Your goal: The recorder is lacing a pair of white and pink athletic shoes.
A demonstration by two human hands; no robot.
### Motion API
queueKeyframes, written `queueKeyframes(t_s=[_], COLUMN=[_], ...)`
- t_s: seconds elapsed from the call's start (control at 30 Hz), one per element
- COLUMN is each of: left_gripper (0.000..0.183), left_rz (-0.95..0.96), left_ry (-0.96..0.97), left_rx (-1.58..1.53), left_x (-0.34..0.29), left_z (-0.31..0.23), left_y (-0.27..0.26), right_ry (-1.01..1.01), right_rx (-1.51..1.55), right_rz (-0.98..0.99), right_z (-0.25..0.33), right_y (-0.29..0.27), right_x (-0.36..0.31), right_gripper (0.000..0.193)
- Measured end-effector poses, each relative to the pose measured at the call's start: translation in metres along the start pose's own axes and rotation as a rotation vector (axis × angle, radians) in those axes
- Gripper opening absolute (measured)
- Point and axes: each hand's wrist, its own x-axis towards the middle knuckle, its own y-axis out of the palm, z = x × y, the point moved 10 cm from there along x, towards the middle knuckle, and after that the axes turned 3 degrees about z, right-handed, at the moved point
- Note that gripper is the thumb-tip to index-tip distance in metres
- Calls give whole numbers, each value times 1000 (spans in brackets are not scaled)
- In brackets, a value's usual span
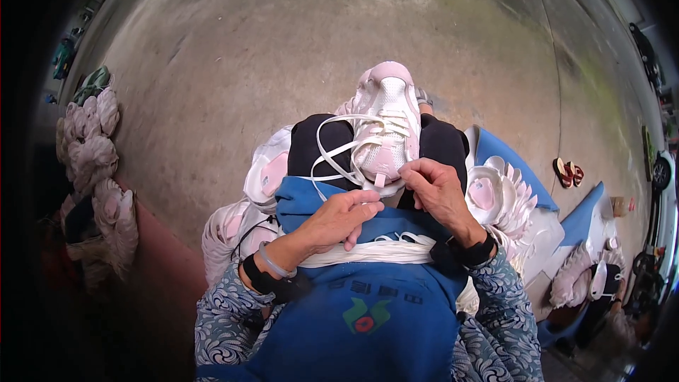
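Observation:
A pink and white sneaker rests on my lap, toe pointing away from me, tongue and heel toward me. Its white shoelace is partly threaded across the front, with loose loops hanging off the left side. Close to the heel opening, my right hand pinches thumb and forefinger together at the collar's right edge; what lies between them is too small to tell. Left of the heel, my left hand has thumb and forefinger drawn together, the other fingers curled lower; anything in that pinch is hidden.
A bundle of white laces lies across my blue apron. Stacked pink and white shoes stand at my right, more shoes at my left. Further shoe piles sit at the far left. Sandals lie on the concrete floor.

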Motion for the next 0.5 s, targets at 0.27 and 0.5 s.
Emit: queueKeyframes(t_s=[0.27, 0.5], left_gripper=[53, 39], left_rz=[-46, -101], left_ry=[193, 204], left_rx=[-871, -1033], left_x=[28, 36], left_z=[16, 24], left_y=[8, 9], right_ry=[-539, -557], right_rx=[-642, -762], right_rz=[-292, -344], right_z=[50, 56], right_y=[-2, 1], right_x=[14, 10], right_gripper=[8, 12])
